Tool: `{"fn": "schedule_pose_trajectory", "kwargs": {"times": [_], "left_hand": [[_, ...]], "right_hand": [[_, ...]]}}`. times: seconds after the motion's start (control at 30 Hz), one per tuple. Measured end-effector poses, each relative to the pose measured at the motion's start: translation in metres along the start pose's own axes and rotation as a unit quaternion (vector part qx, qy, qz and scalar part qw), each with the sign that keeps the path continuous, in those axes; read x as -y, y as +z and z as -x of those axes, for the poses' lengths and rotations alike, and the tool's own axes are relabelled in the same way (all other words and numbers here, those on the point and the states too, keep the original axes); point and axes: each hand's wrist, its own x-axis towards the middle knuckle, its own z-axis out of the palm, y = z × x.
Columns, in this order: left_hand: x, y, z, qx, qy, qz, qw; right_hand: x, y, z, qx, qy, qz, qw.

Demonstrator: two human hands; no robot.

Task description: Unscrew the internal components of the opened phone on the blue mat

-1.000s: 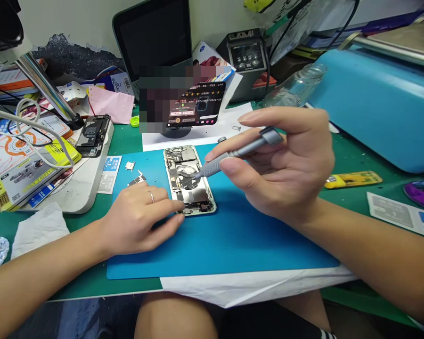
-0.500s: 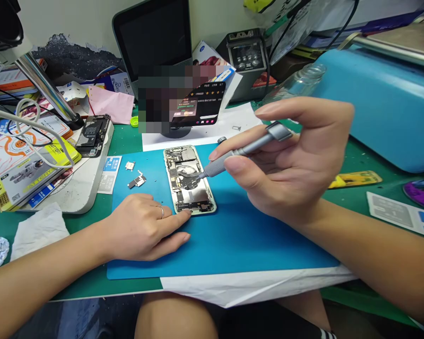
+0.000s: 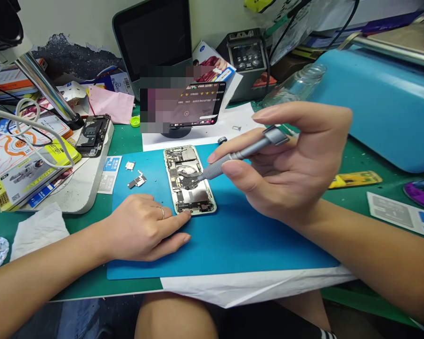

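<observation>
An opened smartphone (image 3: 194,192) lies on the blue mat (image 3: 233,245), its inner boards, a round coil and a silvery plate showing. My left hand (image 3: 150,228) rests on the mat, index fingertip on the phone's lower edge, thumb stretched out, the other fingers bent under. Between thumb and fingers my right hand (image 3: 289,160) grips a grey precision screwdriver (image 3: 221,165), tilted down to the left. Its tip is over the middle of the phone; I cannot tell whether it touches. Left of the phone are a small metal plate (image 3: 130,165) and a bracket-like part (image 3: 137,180).
A phone on a stand (image 3: 201,106) is behind the mat. At left, a white base (image 3: 86,197) carries a second opened phone (image 3: 92,136) and a yellow battery box (image 3: 31,174). Crumpled tissue (image 3: 38,228) lies near my left forearm. A glass jar (image 3: 298,82) is at back right.
The screwdriver and my right hand have shifted very slightly left and down. My left hand and the opened phone stay put. The picture on the standing phone's screen has changed.
</observation>
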Motion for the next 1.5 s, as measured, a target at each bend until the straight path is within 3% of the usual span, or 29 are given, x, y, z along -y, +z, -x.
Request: {"fn": "schedule_pose_trajectory", "kwargs": {"times": [0.27,0.6,0.73,0.83,1.17,1.5], "left_hand": [[0.0,0.0,0.0,0.001,0.002,0.0,1.0],[0.0,-0.001,0.0,-0.003,0.008,-0.003,1.0],[0.0,0.0,-0.001,0.004,0.013,0.0,1.0],[0.001,0.0,-0.001,0.01,0.017,0.009,1.0],[0.0,0.0,-0.001,0.003,0.019,-0.006,1.0],[0.0,0.002,-0.001,-0.005,0.029,-0.006,1.0]], "right_hand": [[0.002,-0.001,0.0,0.01,0.006,0.009,1.0],[0.002,-0.002,0.003,-0.027,0.036,0.042,0.998],[0.001,-0.003,0.005,-0.037,0.007,0.062,0.997],[0.001,-0.003,0.005,-0.026,-0.012,0.068,0.997],[-0.003,0.005,0.014,0.074,0.027,-0.022,0.997],[-0.005,0.003,0.019,0.137,0.041,-0.02,0.99]]}}
